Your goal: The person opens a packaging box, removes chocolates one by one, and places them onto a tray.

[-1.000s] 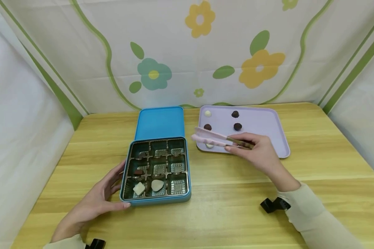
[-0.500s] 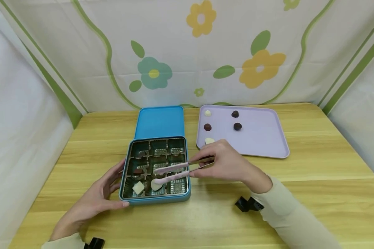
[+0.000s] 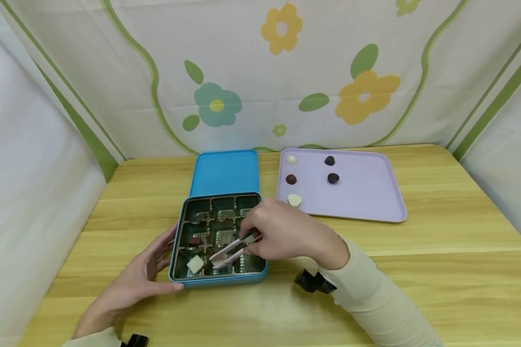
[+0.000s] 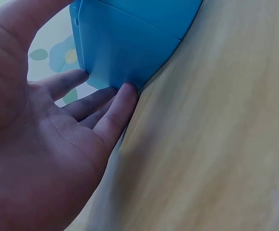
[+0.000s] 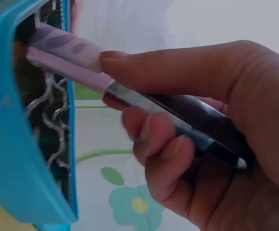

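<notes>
My left hand (image 3: 134, 274) rests against the left side of a blue tin (image 3: 226, 280), fingertips on its wall and thumb at the front corner. The tin holds a divided insert. My right hand (image 3: 282, 233) holds pink tongs (image 5: 74, 71) with metal handles, thumb on one arm. Their tips reach into the front middle compartment, either side of a white chocolate (image 3: 219, 260). Another white chocolate (image 3: 195, 264), squarish, lies in the front left compartment. A brown chocolate (image 3: 195, 240) sits behind it, with a darker piece in the back left compartment.
The tin's blue lid (image 3: 226, 173) lies behind the tin. At the back right, a lilac tray (image 3: 369, 193) bears several chocolates, including a white one (image 3: 294, 200) near its front left corner and a dark one (image 3: 333, 178). A flowered cloth (image 3: 252, 72) hangs behind the table.
My right hand has moved left from over the tray to the tin, bringing the tongs down around the white chocolate in the front middle compartment. My left hand has stayed at the tin.
</notes>
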The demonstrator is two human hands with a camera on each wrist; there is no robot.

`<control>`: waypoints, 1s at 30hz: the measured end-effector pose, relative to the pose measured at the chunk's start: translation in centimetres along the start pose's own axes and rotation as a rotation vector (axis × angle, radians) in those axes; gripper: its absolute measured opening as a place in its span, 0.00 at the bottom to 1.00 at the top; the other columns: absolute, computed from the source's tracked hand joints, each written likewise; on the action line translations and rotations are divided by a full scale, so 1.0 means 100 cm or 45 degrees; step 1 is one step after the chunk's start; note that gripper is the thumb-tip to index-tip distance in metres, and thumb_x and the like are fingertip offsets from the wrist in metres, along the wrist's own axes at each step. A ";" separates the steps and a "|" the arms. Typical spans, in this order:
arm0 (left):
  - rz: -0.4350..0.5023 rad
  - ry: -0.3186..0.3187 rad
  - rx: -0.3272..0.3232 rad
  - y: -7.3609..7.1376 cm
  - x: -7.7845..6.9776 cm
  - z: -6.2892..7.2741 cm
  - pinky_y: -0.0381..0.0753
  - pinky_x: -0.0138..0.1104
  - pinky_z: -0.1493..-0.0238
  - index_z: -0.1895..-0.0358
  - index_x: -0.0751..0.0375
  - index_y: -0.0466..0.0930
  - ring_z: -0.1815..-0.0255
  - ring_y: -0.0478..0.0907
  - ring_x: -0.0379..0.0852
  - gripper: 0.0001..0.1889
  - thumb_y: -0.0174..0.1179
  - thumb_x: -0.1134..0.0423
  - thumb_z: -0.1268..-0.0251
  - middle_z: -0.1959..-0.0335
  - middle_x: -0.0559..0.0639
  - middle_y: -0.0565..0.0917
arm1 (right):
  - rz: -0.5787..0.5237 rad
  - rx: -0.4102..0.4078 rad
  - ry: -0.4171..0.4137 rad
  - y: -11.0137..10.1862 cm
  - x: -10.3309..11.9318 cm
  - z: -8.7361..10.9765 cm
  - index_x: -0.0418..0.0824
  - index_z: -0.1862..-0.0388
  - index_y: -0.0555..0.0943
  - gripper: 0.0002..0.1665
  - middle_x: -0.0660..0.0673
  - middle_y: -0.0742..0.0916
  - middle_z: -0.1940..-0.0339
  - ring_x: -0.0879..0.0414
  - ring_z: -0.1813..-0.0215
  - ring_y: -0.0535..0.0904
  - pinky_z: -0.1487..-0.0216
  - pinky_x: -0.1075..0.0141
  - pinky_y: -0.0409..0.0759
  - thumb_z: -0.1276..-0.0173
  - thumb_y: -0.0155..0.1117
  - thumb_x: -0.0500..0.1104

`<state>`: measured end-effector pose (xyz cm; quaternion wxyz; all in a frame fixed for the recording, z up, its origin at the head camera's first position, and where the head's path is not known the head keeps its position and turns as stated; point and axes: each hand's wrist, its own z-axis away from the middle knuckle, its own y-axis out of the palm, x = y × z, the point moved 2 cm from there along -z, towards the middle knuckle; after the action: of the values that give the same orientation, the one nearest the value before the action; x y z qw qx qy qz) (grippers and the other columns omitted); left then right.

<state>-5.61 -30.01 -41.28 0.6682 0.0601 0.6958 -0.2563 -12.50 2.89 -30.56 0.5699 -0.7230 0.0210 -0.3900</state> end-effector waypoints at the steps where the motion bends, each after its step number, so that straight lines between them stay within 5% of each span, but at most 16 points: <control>1: 0.000 -0.001 -0.005 0.000 0.000 0.000 0.71 0.17 0.29 0.10 0.52 0.44 0.21 0.63 0.21 0.60 0.74 0.77 0.38 0.13 0.73 0.49 | -0.010 -0.009 -0.011 0.000 -0.001 0.001 0.43 0.60 0.95 0.06 0.53 0.92 0.68 0.68 0.74 0.74 0.73 0.75 0.72 0.35 0.81 0.41; 8: -0.012 -0.005 -0.007 0.000 -0.002 0.000 0.71 0.17 0.30 0.10 0.51 0.44 0.22 0.63 0.21 0.59 0.74 0.77 0.38 0.13 0.73 0.50 | -0.044 -0.085 -0.037 -0.001 -0.008 0.007 0.43 0.61 0.95 0.05 0.55 0.91 0.70 0.70 0.75 0.72 0.73 0.75 0.72 0.36 0.80 0.40; 17: 0.010 -0.001 -0.012 0.004 0.001 0.000 0.70 0.17 0.29 0.10 0.52 0.45 0.22 0.64 0.22 0.60 0.74 0.77 0.39 0.13 0.75 0.50 | 0.055 0.019 0.015 0.007 0.003 0.001 0.43 0.57 0.94 0.07 0.50 0.94 0.61 0.65 0.76 0.71 0.74 0.73 0.68 0.33 0.78 0.41; 24: 0.017 -0.020 -0.010 0.004 0.002 0.001 0.71 0.17 0.29 0.10 0.51 0.45 0.22 0.64 0.22 0.59 0.74 0.76 0.38 0.13 0.75 0.51 | -0.170 -0.136 -0.020 0.005 -0.021 0.012 0.42 0.60 0.95 0.07 0.55 0.91 0.71 0.70 0.76 0.74 0.75 0.74 0.73 0.37 0.81 0.40; 30: 0.018 0.007 -0.004 0.002 0.001 0.000 0.72 0.18 0.29 0.10 0.51 0.45 0.21 0.64 0.23 0.59 0.74 0.77 0.38 0.13 0.73 0.51 | -0.341 -0.230 -0.039 0.003 -0.038 0.017 0.40 0.60 0.95 0.09 0.54 0.92 0.69 0.70 0.74 0.78 0.72 0.72 0.79 0.39 0.83 0.40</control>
<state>-5.55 -29.85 -41.46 0.6683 0.0645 0.6975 -0.2502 -14.05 5.98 -32.93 0.4456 -0.7735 -0.0492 -0.4481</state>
